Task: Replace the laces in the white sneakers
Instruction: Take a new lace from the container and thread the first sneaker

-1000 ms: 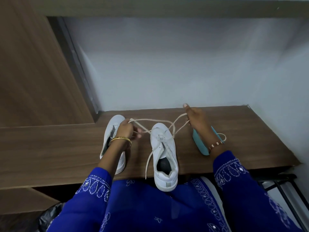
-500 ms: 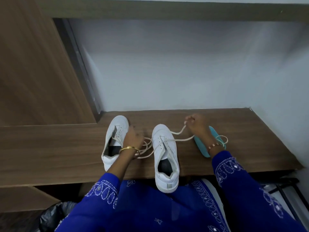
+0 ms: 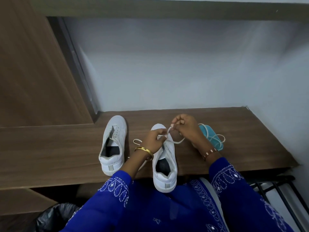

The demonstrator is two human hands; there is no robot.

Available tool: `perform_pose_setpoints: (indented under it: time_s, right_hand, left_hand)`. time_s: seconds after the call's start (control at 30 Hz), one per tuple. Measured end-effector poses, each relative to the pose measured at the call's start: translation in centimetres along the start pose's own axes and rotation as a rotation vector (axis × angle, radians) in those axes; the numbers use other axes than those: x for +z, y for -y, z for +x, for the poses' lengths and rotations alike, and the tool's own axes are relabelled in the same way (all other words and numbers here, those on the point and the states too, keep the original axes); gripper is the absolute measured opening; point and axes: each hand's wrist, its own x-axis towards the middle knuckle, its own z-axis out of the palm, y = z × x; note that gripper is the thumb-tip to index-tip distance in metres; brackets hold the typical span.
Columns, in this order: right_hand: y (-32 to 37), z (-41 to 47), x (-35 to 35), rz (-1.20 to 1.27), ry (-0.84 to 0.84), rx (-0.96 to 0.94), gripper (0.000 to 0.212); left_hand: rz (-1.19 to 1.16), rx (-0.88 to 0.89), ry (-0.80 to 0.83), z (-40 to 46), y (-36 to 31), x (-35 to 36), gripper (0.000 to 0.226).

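Two white sneakers stand on the wooden desk (image 3: 50, 148), toes pointing away from me. The left sneaker (image 3: 113, 144) has no lace. The right sneaker (image 3: 164, 164) juts over the desk's front edge and carries a cream lace (image 3: 178, 141) in its front eyelets. My left hand (image 3: 154, 139) pinches the lace over the sneaker's front. My right hand (image 3: 185, 128) pinches the same lace just above the toe, close to the left hand. Loose loops of lace lie on the desk on both sides of the shoe.
A teal face mask (image 3: 211, 138) with white ear loops lies on the desk right of my right hand. A white wall rises behind the desk, a wooden panel at left. A black bin bag (image 3: 51, 218) sits below left, a black metal rack (image 3: 284, 190) below right.
Both hands have come together over the right sneaker's toe. The lace, stretched wide between them a second ago, now hangs slack in loops on the desk. The camera has tilted up slightly.
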Motion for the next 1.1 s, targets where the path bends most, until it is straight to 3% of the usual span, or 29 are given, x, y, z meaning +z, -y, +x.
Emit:
perform_pose_setpoints:
  time_s: [0.13,0.23,0.3,0.47,0.53,0.6,0.7,0.8,0.9,0.97,1.1]
  right_hand:
    - [0.7,-0.3,-0.1,0.113,-0.028,0.004,0.013]
    - [1.8,-0.4,-0.1,0.269,-0.082,0.004,0.016]
    - [2.8,-0.2,-0.2,0.334,-0.133,-0.017,0.017]
    - [4.8,0.8,-1.6,0.491,-0.221,-0.067,0.011]
    - [4.2,1.6,-1.9,0.359,-0.281,-0.058,0.004]
    - [2.6,1.8,-1.6,0.133,-0.322,0.001,0.009]
    - [-0.7,0.5,0.5,0.007,-0.240,0.173,0.018]
    - [-2.2,-1.4,3.0,0.053,0.005,0.295,0.027]
    - [-2.0,-2.2,5.5,0.068,0.194,0.224,0.029]
    - [-1.6,-2.2,6.7,0.023,0.210,0.131,0.005]
    - [-0.6,-2.0,7.0,0.134,0.230,0.180,0.019]
  left_hand:
    - [-0.078,0.001,0.000,-0.2,-0.2,0.3,0.011]
    - [-0.193,-0.044,0.066,-0.5,-0.6,0.5,0.032]
    - [-0.112,-0.023,0.101,-0.3,-0.6,0.6,0.049]
    - [0.009,0.045,0.115,-0.2,-1.1,0.9,0.026]
    - [-0.101,0.013,0.081,-0.2,-1.4,0.5,0.028]
    - [-0.375,-0.056,0.020,0.0,-2.3,-0.2,0.028]
    - [-0.616,-0.093,-0.095,0.7,-3.8,-2.1,0.031]
    - [-0.747,-0.083,-0.109,1.4,-5.0,-3.7,0.030]
    - [-0.821,-0.106,-0.093,1.7,-5.5,-4.3,0.027]
    - [-0.871,-0.118,-0.086,1.8,-5.8,-4.4,0.024]
    - [-0.906,-0.111,-0.136,1.8,-5.8,-5.0,0.021]
